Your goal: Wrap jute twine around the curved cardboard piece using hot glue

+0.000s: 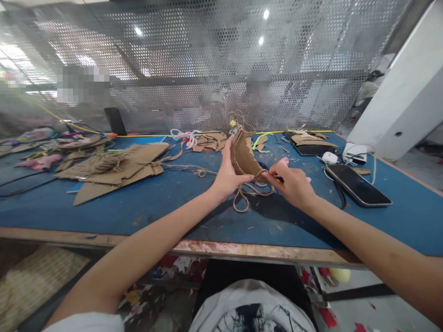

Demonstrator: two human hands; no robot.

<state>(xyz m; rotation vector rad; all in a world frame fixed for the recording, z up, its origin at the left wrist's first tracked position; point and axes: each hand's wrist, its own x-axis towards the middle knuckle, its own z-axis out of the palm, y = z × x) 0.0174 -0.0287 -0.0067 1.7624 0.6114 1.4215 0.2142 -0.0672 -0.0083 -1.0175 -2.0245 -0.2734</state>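
Between both hands (pixel 259 177), twine-wrapped cardboard (pixel 243 156)

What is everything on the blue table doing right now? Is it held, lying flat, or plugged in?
Cardboard piece: upright, held in the left hand.
Twine: looped under the cardboard piece, pinched by the right hand.
Phone: lying flat, screen dark.
Cardboard sheets: lying flat in a pile with a twine bundle on top.
White charger: on the table, cable attached.
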